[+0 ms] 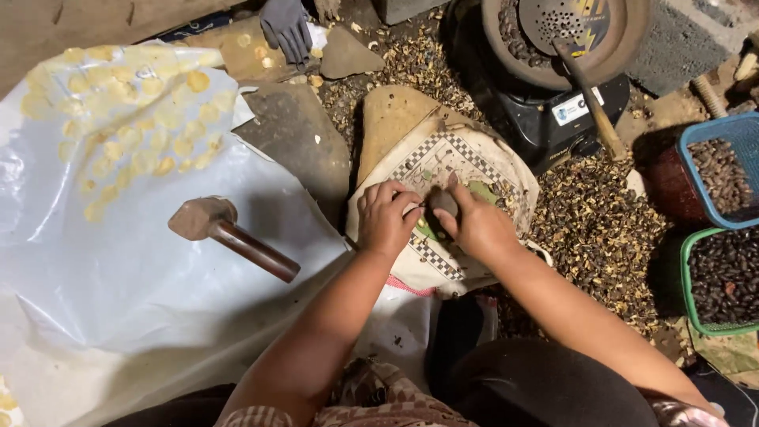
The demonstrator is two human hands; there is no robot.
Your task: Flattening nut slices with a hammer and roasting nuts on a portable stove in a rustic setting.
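My left hand [385,219] and my right hand [477,224] meet over a patterned cloth [466,162] that lies on a flat stone [393,119]. Together they pinch a small dark nut [443,202] between the fingertips. A hammer [229,235] with a stone-coloured head and a brown handle lies to the left on a white plastic sheet [118,277]. Several pale yellow flattened pieces [134,126] are spread on the far part of that sheet.
A black stove [545,119] with a pan and a perforated ladle [569,47] stands at the back. Blue [723,170] and green [723,281] baskets of dark nuts sit at the right. Broken shells [601,229] litter the ground. A gloved hand [286,28] of another person shows at the top.
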